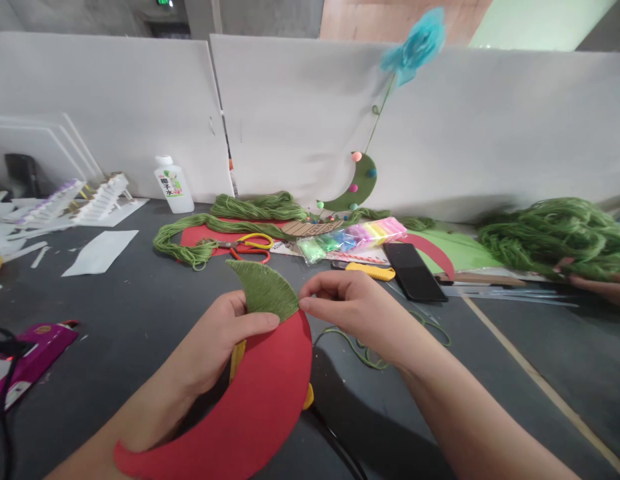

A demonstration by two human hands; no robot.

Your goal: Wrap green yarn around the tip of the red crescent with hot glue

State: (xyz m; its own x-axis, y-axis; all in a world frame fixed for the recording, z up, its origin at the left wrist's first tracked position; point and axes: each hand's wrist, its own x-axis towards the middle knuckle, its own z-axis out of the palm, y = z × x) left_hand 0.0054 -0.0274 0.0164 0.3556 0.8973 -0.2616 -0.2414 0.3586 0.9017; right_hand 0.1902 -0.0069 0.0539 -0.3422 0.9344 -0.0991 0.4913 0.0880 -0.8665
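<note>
My left hand [235,333] grips a red crescent cutout [270,393], thumb lying across its front. The crescent's upper tip is wrapped in green yarn [265,290], laid in close rows; the lower part is bare red. At the outer edge, where the wrapping ends, my right hand [345,303] pinches the yarn between thumb and fingertips. A loose length of green yarn [363,353] trails over the table below my right wrist. Behind the crescent lies a yellow object [309,397] with a black cord, mostly hidden.
Scissors [250,247], a yellow cutter [371,271], a phone [415,270] and bagged coloured clay [353,239] lie ahead. A bottle [175,185] stands at back left. A finished-looking green crescent [357,183] leans on the white board. Another person's hand [600,285] touches the yarn heap [555,237].
</note>
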